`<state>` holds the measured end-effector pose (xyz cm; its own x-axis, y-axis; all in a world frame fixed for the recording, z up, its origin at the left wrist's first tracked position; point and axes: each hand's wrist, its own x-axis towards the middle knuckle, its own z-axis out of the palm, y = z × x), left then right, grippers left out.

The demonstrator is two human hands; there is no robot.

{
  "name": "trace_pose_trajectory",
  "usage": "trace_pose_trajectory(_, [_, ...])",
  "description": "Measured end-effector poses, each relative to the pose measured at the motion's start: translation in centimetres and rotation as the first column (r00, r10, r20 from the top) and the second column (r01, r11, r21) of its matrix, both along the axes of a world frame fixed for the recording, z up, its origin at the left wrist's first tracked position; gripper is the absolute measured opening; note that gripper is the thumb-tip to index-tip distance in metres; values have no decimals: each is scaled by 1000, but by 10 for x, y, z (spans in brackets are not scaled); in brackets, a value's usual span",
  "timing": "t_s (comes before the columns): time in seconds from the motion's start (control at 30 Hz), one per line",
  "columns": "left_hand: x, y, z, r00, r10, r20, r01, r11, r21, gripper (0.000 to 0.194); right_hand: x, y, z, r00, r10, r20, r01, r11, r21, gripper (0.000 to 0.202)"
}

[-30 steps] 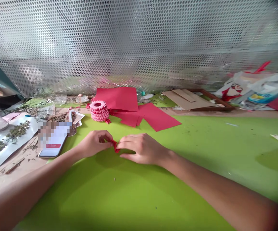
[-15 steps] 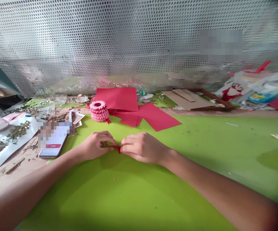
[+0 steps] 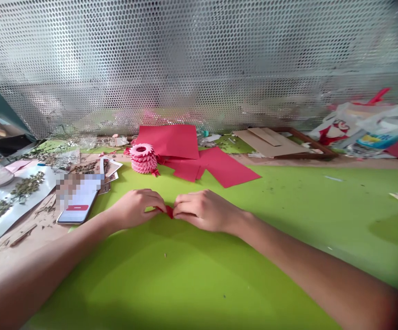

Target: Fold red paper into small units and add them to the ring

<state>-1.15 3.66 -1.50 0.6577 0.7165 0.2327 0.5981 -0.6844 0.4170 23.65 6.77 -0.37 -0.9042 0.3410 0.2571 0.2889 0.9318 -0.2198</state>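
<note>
Between my two hands is a small piece of red paper (image 3: pixel 169 211), mostly hidden by the fingers. My left hand (image 3: pixel 140 208) pinches its left end, with a gap showing between thumb and forefinger. My right hand (image 3: pixel 201 208) has its fingertips closed on the right end. Both hands rest low over the green mat (image 3: pixel 185 279). Beyond them stands a round, hollow stack of folded pink paper (image 3: pixel 143 160) with pointed edges. Red paper sheets (image 3: pixel 231 167) lie flat behind my right hand, and another red sheet (image 3: pixel 168 141) sits farther back.
A phone (image 3: pixel 79 201) lies on the left, beside small photos (image 3: pixel 111 167) and dried plant bits (image 3: pixel 29 187). At the back right are brown cardboard (image 3: pixel 271 142) and plastic bags (image 3: pixel 357 123). A perforated metal panel (image 3: pixel 185 59) rises behind the table.
My fingers have shifted slightly around the red paper, and its visible part is now flatter and a little wider. The surrounding things stay as they were.
</note>
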Motion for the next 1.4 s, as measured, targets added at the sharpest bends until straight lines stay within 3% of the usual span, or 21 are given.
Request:
trace_pose_trajectory(0.23, [-1, 1, -2, 999, -2, 32, 2, 1000, -1, 26, -2, 3, -6, 995, -76, -72, 59, 975, -213, 13])
trace_pose_trajectory(0.53, [-1, 1, -4, 999, -7, 50, 6, 1000, 12, 24, -8, 7, -14, 967, -226, -119, 156, 893, -423, 12])
trace_pose_trajectory(0.8, [6, -1, -1, 996, 28, 82, -27, 1000, -8, 20, -11, 6, -12, 948, -313, -57, 240, 822, -516, 19])
trace_pose_trajectory(0.97, [8, -1, 0, 995, 41, 90, -39, 999, -16, 17, -12, 7, -11, 949, -310, -56, 242, 831, -501, 17])
trace_pose_trajectory(1.1, [10, -2, -2, 992, 42, 118, -39, 999, -27, 15, -14, 7, -10, 935, -355, -14, 294, 796, -528, 21])
trace_pose_trajectory(1.17, [12, -2, -3, 985, 99, 139, -94, 995, -40, 15, -16, 6, -9, 926, -379, 6, 320, 773, -548, 21])
trace_pose_trajectory(1.3, [17, -1, -7, 900, 399, 175, -403, 915, -12, 36, -19, 0, -8, 886, -462, 40, 420, 762, -494, 24])
trace_pose_trajectory(1.37, [18, -1, -7, 888, 440, 130, -445, 896, 7, 24, -19, -4, -9, 861, -507, 33, 473, 776, -417, 27])
trace_pose_trajectory(1.4, [18, -2, -6, 909, 404, 103, -407, 913, 4, 18, -19, -6, -9, 854, -521, 17, 487, 786, -382, 28])
